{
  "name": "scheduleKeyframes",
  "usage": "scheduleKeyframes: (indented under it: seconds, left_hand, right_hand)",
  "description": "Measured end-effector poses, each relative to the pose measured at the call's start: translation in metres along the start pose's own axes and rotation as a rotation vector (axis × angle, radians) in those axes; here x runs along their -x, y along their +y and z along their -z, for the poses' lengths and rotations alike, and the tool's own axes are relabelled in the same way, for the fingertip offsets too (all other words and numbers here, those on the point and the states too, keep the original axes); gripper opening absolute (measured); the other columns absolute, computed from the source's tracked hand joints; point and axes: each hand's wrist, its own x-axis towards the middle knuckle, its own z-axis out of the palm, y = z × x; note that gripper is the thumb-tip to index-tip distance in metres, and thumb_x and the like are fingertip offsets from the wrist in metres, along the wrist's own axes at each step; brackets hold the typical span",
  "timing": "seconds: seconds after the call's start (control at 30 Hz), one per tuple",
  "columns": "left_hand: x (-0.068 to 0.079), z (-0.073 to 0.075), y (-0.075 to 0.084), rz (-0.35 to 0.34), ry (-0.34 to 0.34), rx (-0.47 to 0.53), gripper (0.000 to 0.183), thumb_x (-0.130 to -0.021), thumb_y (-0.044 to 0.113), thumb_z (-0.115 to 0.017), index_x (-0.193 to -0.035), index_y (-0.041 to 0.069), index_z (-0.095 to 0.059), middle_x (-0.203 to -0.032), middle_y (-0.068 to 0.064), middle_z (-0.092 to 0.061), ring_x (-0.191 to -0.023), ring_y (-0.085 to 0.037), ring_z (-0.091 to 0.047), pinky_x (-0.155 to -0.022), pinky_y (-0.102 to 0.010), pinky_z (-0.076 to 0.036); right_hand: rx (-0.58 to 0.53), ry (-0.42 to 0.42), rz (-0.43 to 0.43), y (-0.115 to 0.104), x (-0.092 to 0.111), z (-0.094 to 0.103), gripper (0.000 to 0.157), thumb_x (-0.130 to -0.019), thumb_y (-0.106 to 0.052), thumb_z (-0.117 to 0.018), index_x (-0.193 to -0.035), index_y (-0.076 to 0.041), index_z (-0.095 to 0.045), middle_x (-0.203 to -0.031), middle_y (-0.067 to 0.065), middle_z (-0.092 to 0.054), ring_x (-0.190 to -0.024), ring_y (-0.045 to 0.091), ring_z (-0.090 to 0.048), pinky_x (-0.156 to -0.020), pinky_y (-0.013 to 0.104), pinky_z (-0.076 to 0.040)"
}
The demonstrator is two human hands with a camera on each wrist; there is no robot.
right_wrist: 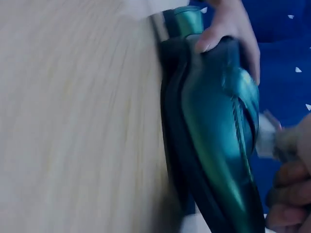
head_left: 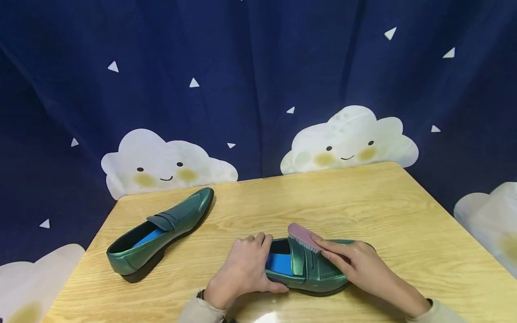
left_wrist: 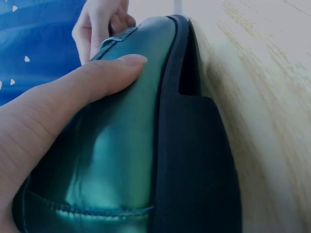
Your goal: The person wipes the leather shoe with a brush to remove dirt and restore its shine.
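A green metallic loafer (head_left: 323,269) with a blue insole rests on the wooden table, its toe toward the right. My left hand (head_left: 246,267) grips it around the heel end, the thumb lying along the near side, as the left wrist view also shows on the shoe's side (left_wrist: 126,160). My right hand (head_left: 359,267) pinches a pink brush (head_left: 303,235) with pale bristles. Those bristles meet the strap area across the top of the loafer. In the right wrist view the brush (right_wrist: 266,138) is blurred beside the upper, close to the curled fingers.
A matching green loafer (head_left: 169,233) stands at the left of the wooden table (head_left: 242,211), toe pointing to the back right. Behind the table's far edge hangs a dark blue curtain (head_left: 226,54) printed with white clouds and triangles.
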Motion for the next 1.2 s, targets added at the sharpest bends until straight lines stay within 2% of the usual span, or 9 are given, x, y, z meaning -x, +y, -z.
scheduleKeyframes:
  seconds: [0.1,0.23,0.4,0.57,0.67,0.83,1.0,1.1,1.2]
  left_hand:
    - [0.0,0.0,0.001,-0.006,0.012,-0.007,0.094,-0.056,0.086,-0.063,-0.111,0.01,-0.054,-0.093,-0.001,-0.059,-0.072,-0.017,-0.06,-0.055,-0.03,-0.048]
    - [0.0,0.0,-0.001,-0.005,0.043,-0.028,0.094,-0.053,0.086,-0.065,-0.108,0.011,-0.054,-0.09,0.0,-0.059,-0.072,-0.018,-0.06,-0.054,-0.03,-0.048]
    - [0.001,-0.002,-0.002,-0.018,0.04,-0.015,0.095,-0.054,0.086,-0.064,-0.112,0.011,-0.054,-0.093,0.0,-0.06,-0.074,-0.017,-0.06,-0.054,-0.03,-0.048]
    - [0.001,-0.002,-0.002,-0.02,0.021,-0.005,0.094,-0.056,0.086,-0.063,-0.112,0.011,-0.054,-0.094,-0.001,-0.06,-0.074,-0.017,-0.06,-0.056,-0.03,-0.049]
    - [0.0,-0.002,-0.002,-0.024,0.025,-0.01,0.094,-0.055,0.086,-0.064,-0.11,0.011,-0.054,-0.092,0.0,-0.06,-0.073,-0.017,-0.06,-0.056,-0.03,-0.049]
    - [0.001,-0.001,-0.003,-0.018,0.042,-0.012,0.095,-0.052,0.086,-0.066,-0.109,0.011,-0.054,-0.091,0.0,-0.059,-0.072,-0.017,-0.059,-0.055,-0.03,-0.048]
    - [0.001,-0.003,-0.002,-0.029,0.029,0.0,0.095,-0.054,0.086,-0.065,-0.111,0.011,-0.054,-0.093,0.0,-0.06,-0.073,-0.017,-0.059,-0.055,-0.03,-0.048]
    - [0.0,-0.003,0.0,-0.029,0.017,0.008,0.095,-0.055,0.086,-0.065,-0.112,0.011,-0.053,-0.094,-0.001,-0.06,-0.074,-0.017,-0.059,-0.057,-0.03,-0.049]
    - [0.0,-0.002,-0.001,-0.027,0.013,0.004,0.095,-0.055,0.086,-0.065,-0.113,0.011,-0.053,-0.095,-0.001,-0.06,-0.074,-0.017,-0.059,-0.058,-0.031,-0.05]
  right_hand:
    - [0.03,-0.071,0.098,-0.004,0.004,-0.002,0.042,-0.091,-0.016,-0.066,-0.132,-0.022,-0.061,-0.058,-0.023,-0.045,-0.051,-0.014,-0.013,-0.046,0.006,-0.022]
    - [0.023,-0.171,0.216,-0.012,0.01,0.004,0.044,-0.093,-0.019,-0.064,-0.136,-0.024,-0.057,-0.057,-0.029,-0.024,-0.051,-0.017,-0.012,-0.045,0.005,-0.019]
    - [-0.078,-0.187,0.199,-0.014,0.001,0.02,0.041,-0.093,-0.015,-0.064,-0.133,-0.024,-0.06,-0.057,-0.027,-0.029,-0.051,-0.016,-0.016,-0.045,0.005,-0.023]
    - [0.048,-0.087,0.096,-0.013,-0.01,0.02,0.041,-0.091,-0.018,-0.066,-0.131,-0.026,-0.062,-0.061,-0.021,-0.054,-0.051,-0.013,-0.016,-0.044,0.007,-0.021]
    - [0.093,-0.139,0.13,-0.016,-0.007,0.013,0.038,-0.092,-0.022,-0.065,-0.13,-0.026,-0.063,-0.056,-0.027,-0.041,-0.05,-0.014,-0.013,-0.043,0.008,-0.018]
    - [-0.034,-0.315,0.171,-0.02,-0.002,0.018,0.036,-0.097,-0.026,-0.058,-0.133,-0.025,-0.06,-0.059,-0.03,-0.019,-0.05,-0.018,-0.012,-0.043,0.007,-0.022]
    - [-0.253,-0.366,0.162,-0.01,-0.012,0.036,0.035,-0.097,-0.017,-0.057,-0.132,-0.018,-0.061,-0.057,-0.026,-0.03,-0.05,-0.016,-0.016,-0.043,0.009,-0.027]
    - [-0.175,-0.23,0.126,-0.006,-0.017,0.037,0.035,-0.094,-0.015,-0.061,-0.129,-0.017,-0.063,-0.059,-0.019,-0.05,-0.053,-0.015,-0.028,-0.05,0.009,-0.033]
    - [-0.029,-0.13,0.066,-0.006,-0.014,0.028,0.035,-0.093,-0.017,-0.063,-0.128,-0.018,-0.064,-0.078,-0.008,-0.069,-0.058,-0.012,-0.038,-0.056,0.01,-0.036]
